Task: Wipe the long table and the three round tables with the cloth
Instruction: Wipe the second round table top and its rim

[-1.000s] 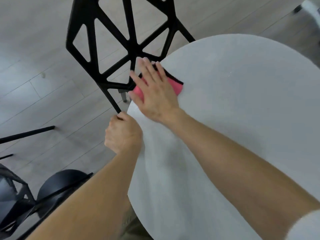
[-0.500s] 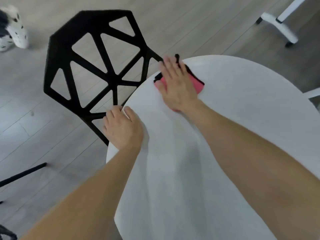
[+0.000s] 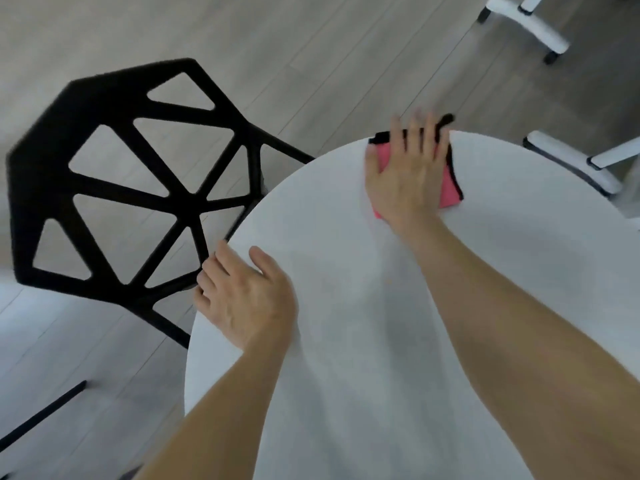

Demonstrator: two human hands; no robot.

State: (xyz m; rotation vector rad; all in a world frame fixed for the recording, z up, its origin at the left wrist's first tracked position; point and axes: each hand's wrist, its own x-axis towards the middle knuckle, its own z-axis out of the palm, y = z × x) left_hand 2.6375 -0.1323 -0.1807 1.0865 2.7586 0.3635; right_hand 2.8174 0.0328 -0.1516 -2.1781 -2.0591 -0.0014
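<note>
Nearest the camera, two bare forearms reach out over a round, matt white worktop [image 3: 346, 358], one of the tables to be wiped. The left hand [image 3: 242, 299] sits at the near-left rim. Its thumb lies on top and its fingers curl down over the edge, gripping the rim. This looks like a brace, steadying the body and the table while the other arm stretches.

Farther out, the right hand [image 3: 405, 174] lies flat with its fingers straight and spread. It presses down on a folded pink cloth with black edging [image 3: 449, 188] and does not grasp it. A flat palm spreads the pressure and lets the cloth slide. The cloth lies on the far edge of the worktop, with one black corner poking just past the rim, so the stroke in hand seems to be covering the outer margin. The fingertips are blurred.

Beside the worktop on the left stands a black chair with an open triangular lattice [image 3: 114, 188], its frame close to the rim near the left hand. Beyond, white furniture legs with dark feet [image 3: 530, 26] stand on the grey plank floor [image 3: 311, 46].
</note>
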